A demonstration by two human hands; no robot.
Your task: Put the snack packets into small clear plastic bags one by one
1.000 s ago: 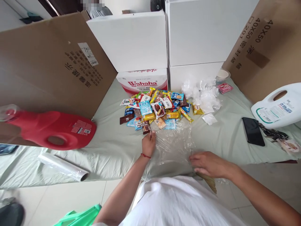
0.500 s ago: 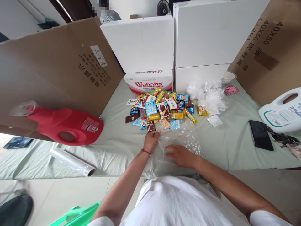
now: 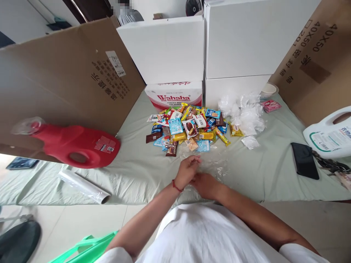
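- Closest to me, my left hand (image 3: 187, 171) and right hand (image 3: 205, 184) are touching, fingers curled together on the clear plastic bag (image 3: 216, 166).
- Bag's crumpled flat on the green sheet (image 3: 137, 171), just on the near side of the snack pile (image 3: 189, 128).
- Left of the pile: red jug (image 3: 74, 144).
- Behind the pile: Wahaha box (image 3: 174, 94).

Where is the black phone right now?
The black phone lies flat on the green sheet at right, beside the white jug.
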